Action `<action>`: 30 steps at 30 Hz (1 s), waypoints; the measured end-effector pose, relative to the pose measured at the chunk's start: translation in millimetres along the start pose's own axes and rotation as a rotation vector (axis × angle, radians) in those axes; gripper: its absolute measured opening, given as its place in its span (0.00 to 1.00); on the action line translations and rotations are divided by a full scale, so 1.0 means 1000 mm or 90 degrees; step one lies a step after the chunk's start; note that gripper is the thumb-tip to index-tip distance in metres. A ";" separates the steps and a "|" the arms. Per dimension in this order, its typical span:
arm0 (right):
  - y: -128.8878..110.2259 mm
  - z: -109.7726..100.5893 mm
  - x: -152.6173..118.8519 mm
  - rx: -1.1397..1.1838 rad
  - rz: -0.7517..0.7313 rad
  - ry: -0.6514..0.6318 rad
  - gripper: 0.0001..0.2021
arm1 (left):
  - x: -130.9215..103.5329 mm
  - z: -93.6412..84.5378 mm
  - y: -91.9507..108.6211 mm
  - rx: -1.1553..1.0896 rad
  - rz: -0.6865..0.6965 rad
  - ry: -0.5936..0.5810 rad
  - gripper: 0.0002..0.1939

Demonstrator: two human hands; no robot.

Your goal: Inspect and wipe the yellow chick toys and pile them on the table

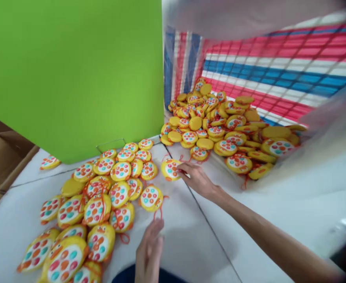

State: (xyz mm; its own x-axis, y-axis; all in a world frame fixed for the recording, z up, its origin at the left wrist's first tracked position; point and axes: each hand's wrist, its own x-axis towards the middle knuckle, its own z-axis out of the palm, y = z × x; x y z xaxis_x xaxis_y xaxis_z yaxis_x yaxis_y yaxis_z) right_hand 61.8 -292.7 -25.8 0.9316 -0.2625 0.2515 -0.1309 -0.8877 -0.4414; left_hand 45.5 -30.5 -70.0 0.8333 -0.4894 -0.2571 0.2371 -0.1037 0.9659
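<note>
Near toys [65, 264], dotted faces mostly up, lie overlapping on white tiled floor [184, 245]. Left hand [151, 251]: fingers loosely bent, thumb apart, nothing visibly gripped; fingertips just below cord [161, 214] of loose toy [151, 197], contact cannot be told. Right hand [198, 181]: fingers closed to a pinch on right edge of held toy [167, 169], dotted face up, between the near toys' group and heap [216, 131] by striped sheet [279, 80]. Whether held toy is clear of floor: cannot tell. Judgement: edge pinch suits a flat, rounded piece; keep it firm, off the dots. Lift rather than drag, since cords cross over neighbours and could snag. Left hand best placed to steady loose cords.
</note>
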 end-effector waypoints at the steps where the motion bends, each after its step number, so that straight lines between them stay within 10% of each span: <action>1: -0.018 0.002 -0.021 0.057 -0.030 0.015 0.10 | 0.006 0.005 0.006 -0.124 -0.063 -0.005 0.26; 6: -0.096 0.025 -0.105 0.211 -0.044 0.016 0.13 | 0.008 0.002 0.026 -0.348 -0.131 -0.057 0.29; 10: -0.120 0.045 -0.134 0.344 0.185 0.094 0.23 | -0.008 -0.025 0.020 -0.334 -0.190 -0.055 0.28; 14: -0.138 0.058 -0.147 0.592 0.359 0.020 0.31 | -0.016 -0.045 0.014 -0.296 -0.208 -0.137 0.26; 30: -0.171 0.065 -0.163 0.821 0.435 0.032 0.24 | -0.032 -0.061 -0.002 -0.104 -0.101 -0.186 0.32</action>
State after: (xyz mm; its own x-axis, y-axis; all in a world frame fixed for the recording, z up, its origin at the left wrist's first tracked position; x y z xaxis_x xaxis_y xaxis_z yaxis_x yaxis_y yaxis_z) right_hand -45.3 -73.2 -47.0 0.7981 -0.5215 -0.3017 -0.1201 0.3530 -0.9279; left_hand 48.4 38.1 -65.1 0.6078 -0.7074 -0.3606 0.4478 -0.0697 0.8914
